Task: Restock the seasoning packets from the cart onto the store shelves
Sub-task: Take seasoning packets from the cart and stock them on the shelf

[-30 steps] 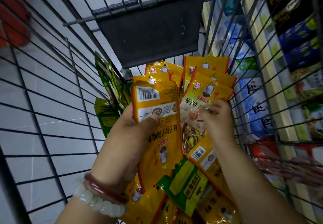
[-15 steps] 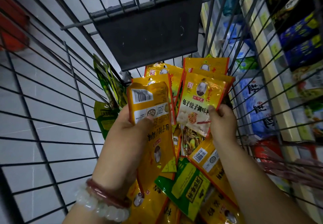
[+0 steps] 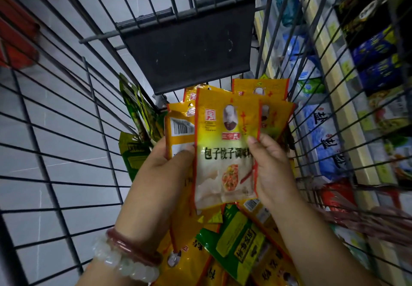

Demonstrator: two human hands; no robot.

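We find both hands inside the cart (image 3: 66, 129): the right hand (image 3: 270, 169) pinches a yellow seasoning packet (image 3: 225, 152), the left hand (image 3: 165, 167) grips another packet (image 3: 178, 129) behind it. Many packets (image 3: 240, 247) remain loose in the cart; none yet placed on the shelves (image 3: 347, 116), so restocking appears barely under way.

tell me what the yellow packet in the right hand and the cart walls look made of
Yellow packet: seemingly glossy plastic film, with glare and soft creases across its printed face. Cart walls: dark metal wire by the look, thin straight rods crossed in a grid, possibly coated.
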